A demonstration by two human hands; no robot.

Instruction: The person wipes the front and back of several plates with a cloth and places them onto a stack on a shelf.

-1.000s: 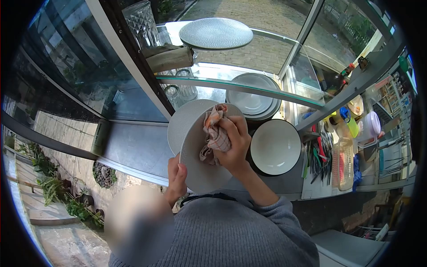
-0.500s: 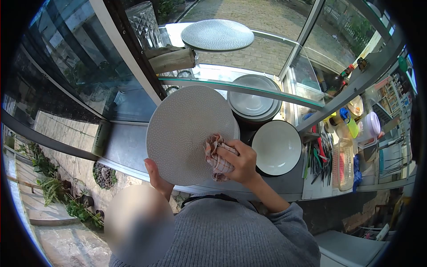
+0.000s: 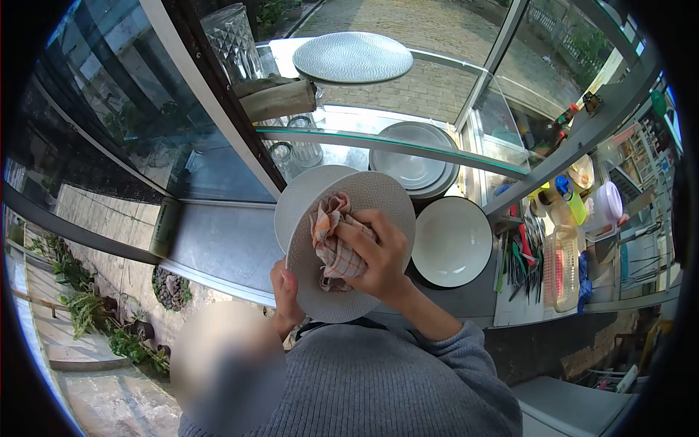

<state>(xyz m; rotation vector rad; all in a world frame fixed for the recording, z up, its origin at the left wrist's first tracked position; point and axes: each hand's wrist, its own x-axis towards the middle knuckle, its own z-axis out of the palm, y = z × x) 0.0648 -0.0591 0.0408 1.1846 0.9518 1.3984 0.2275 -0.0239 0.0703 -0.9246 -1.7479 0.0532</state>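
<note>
A round, speckled pale plate [image 3: 386,211] is tilted up in front of my chest. My left hand [image 3: 286,293] grips its lower left rim, thumb on the near side and the other fingers mostly hidden. Bunched in my right hand [image 3: 377,256] is a checked red-and-white cloth [image 3: 336,226], pressed against the plate's face. Behind the tilted plate, another pale plate [image 3: 295,200] shows at the left. Just right of my right hand sits a white bowl with a dark rim [image 3: 451,242].
Stacked dishes [image 3: 411,169] stand behind a glass shelf edge [image 3: 437,154]. A textured oval plate [image 3: 354,57] lies on the upper shelf, near glasses [image 3: 306,149] and a rolled cloth [image 3: 279,100]. Utensils [image 3: 523,255] and a plastic basket [image 3: 561,269] are at the right.
The held plate has tilted and shifted right, uncovering a second plate behind it and glasses. My left hand has moved right and slightly down; my right hand and the cloth have moved slightly left.
</note>
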